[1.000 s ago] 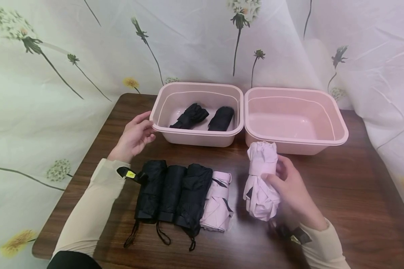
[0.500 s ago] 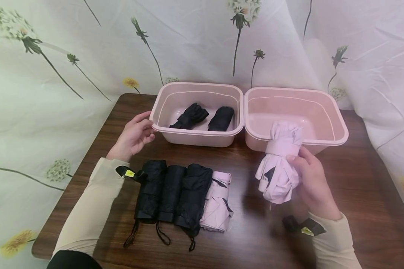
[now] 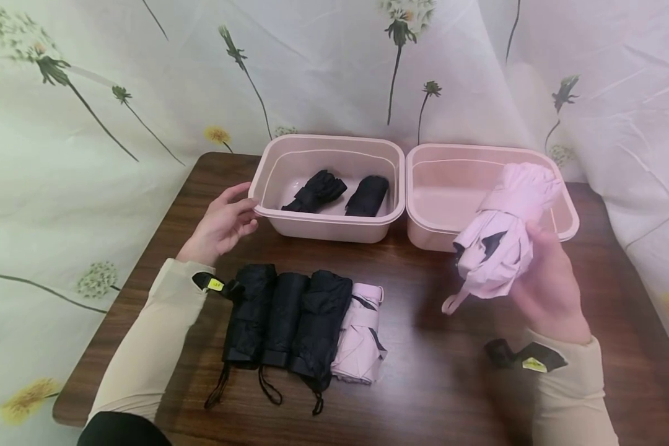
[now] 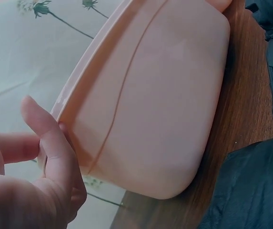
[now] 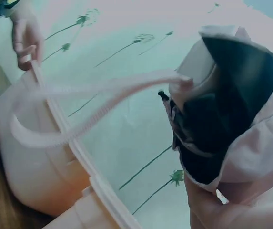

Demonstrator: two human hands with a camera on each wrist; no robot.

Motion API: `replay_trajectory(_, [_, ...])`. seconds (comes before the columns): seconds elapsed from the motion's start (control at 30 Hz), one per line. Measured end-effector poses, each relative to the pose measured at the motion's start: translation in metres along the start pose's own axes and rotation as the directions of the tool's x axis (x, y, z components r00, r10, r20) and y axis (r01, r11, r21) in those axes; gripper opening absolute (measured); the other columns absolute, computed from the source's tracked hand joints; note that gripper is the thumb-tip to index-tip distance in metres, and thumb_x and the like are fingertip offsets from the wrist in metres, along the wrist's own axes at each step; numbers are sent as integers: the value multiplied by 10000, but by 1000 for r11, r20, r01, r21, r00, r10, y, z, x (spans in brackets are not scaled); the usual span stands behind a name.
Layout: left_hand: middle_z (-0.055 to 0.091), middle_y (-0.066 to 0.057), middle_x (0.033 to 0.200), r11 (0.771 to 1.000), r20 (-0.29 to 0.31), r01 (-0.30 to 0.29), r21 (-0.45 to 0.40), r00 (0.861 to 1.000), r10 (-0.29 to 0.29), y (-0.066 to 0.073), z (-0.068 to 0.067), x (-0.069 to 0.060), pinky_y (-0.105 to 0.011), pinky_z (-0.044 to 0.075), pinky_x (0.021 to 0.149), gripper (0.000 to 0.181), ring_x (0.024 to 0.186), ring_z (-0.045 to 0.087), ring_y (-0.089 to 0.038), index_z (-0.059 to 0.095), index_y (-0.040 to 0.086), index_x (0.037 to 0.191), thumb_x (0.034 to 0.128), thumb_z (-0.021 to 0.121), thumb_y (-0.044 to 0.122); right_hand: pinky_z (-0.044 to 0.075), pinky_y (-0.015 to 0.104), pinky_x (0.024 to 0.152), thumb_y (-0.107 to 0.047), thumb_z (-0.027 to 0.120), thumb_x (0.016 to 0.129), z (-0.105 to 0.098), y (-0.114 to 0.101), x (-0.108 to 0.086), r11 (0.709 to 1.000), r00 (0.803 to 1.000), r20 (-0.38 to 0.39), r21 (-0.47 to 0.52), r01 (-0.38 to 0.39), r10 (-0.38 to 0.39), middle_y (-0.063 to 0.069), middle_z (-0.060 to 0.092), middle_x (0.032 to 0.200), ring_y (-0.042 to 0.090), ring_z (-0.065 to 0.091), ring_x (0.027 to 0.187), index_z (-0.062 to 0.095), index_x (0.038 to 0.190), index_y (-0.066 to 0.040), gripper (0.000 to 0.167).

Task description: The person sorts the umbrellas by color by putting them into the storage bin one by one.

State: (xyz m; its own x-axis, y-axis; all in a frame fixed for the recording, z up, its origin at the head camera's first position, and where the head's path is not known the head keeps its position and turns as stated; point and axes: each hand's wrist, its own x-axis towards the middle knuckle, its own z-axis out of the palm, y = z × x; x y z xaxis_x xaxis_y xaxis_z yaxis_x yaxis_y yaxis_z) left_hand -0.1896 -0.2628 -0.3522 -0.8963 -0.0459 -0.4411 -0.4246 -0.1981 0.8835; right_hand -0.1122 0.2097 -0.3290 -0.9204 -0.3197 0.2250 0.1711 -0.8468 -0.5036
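Note:
A folded pink umbrella (image 3: 510,229) hangs over the front of the right pink basin (image 3: 440,186), held in my right hand (image 3: 554,288). In the right wrist view the umbrella (image 5: 250,119) shows its dark lining and a looped wrist strap (image 5: 65,138). My left hand (image 3: 220,226) grips the left corner of the left basin's rim; the left wrist view shows thumb and fingers about that rim (image 4: 62,102). Inside the left basin (image 3: 334,230) lie two black folded umbrellas, one (image 3: 316,192) slanted and the other (image 3: 368,196) to its right.
Across the near table (image 3: 424,396) lie three black umbrellas (image 3: 284,319) side by side, with another pink umbrella (image 3: 361,334) at their right end. Both basins stand against each other at the table's back, before a flower-printed cloth (image 3: 323,68).
My right hand has carried the pink umbrella up, right and away from me, from in front of the right basin to above it. The umbrella has tilted rightward. My left hand has stayed put.

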Motion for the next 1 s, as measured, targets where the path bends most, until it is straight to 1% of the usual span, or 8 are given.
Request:
replay_trajectory(0.13, [439, -103, 1262, 1000, 3, 1, -5, 1000, -1, -1, 0, 1, -163, 531, 609, 572, 809, 585, -131, 329, 248, 1471, 965, 577, 148, 436, 363, 1011, -107, 215, 1041, 1, -7, 7, 996, 999, 47, 86, 6, -10, 146, 497, 1321, 272, 509, 1196, 276, 1470, -78, 434])
replay_trajectory(0.3, [433, -106, 1266, 1000, 3, -1, -8, 1000, 1, 0, 0, 0, -160, 528, 609, 574, 764, 586, -109, 327, 251, 1473, 966, 577, 151, 448, 331, 991, -88, 325, 1026, 5, -11, 14, 998, 997, 35, -24, 64, -63, 100, 479, 1321, 229, 501, 1181, 253, 1497, -157, 481])
replay_trajectory(0.37, [427, -107, 1285, 1000, 3, -1, -9, 1000, 1, -1, 0, 0, -160, 528, 617, 580, 770, 585, -109, 328, 257, 1473, 962, 585, 162, 464, 337, 968, -77, 339, 1022, 6, -12, 15, 997, 997, 38, -34, 74, -73, 106, 480, 1304, 238, 510, 1162, 269, 1483, -166, 475])
replay_trajectory(0.53, [419, -122, 1312, 1000, 2, -5, -15, 1000, 5, -2, 0, 1, -162, 528, 619, 579, 779, 588, -115, 338, 258, 1467, 956, 596, 170, 447, 366, 999, -33, 332, 1009, 4, -16, 16, 997, 999, 35, 81, 16, -19, 138, 502, 1316, 273, 519, 1174, 308, 1457, -101, 454])
replay_trajectory(0.63, [423, -121, 1310, 1000, 2, -6, -14, 1000, 7, -2, 0, 1, -161, 528, 622, 588, 790, 590, -118, 339, 259, 1468, 950, 607, 177, 421, 363, 1039, -13, 331, 1002, 4, -16, 18, 993, 1000, 17, 116, -23, 22, 128, 508, 1342, 270, 517, 1206, 316, 1458, -85, 462])
replay_trajectory(0.73, [425, -122, 1308, 1000, 2, -5, -14, 1000, 5, -3, 0, 0, -161, 526, 620, 595, 797, 595, -122, 338, 257, 1467, 946, 614, 182, 422, 365, 1040, -29, 352, 1007, 4, -15, 21, 990, 999, 23, 132, -37, 35, 128, 502, 1348, 286, 521, 1208, 313, 1457, -89, 455])
replay_trajectory(0.8, [427, -121, 1297, 1000, 1, -6, -15, 1000, 6, -3, 0, -1, -162, 524, 615, 582, 797, 595, -124, 340, 252, 1464, 952, 604, 172, 439, 364, 1018, -43, 380, 1010, 3, -15, 24, 989, 1000, 16, 149, -22, 20, 135, 510, 1335, 296, 536, 1187, 328, 1443, -81, 438])
replay_trajectory(1.0, [430, -124, 1306, 1000, -7, -4, -14, 1000, 4, -2, 0, 0, -164, 530, 622, 561, 799, 590, -129, 347, 262, 1463, 964, 581, 157, 493, 355, 941, -81, 435, 994, 0, -16, 35, 999, 999, 4, 5, 42, -42, 120, 521, 1276, 277, 565, 1117, 324, 1448, -117, 469])
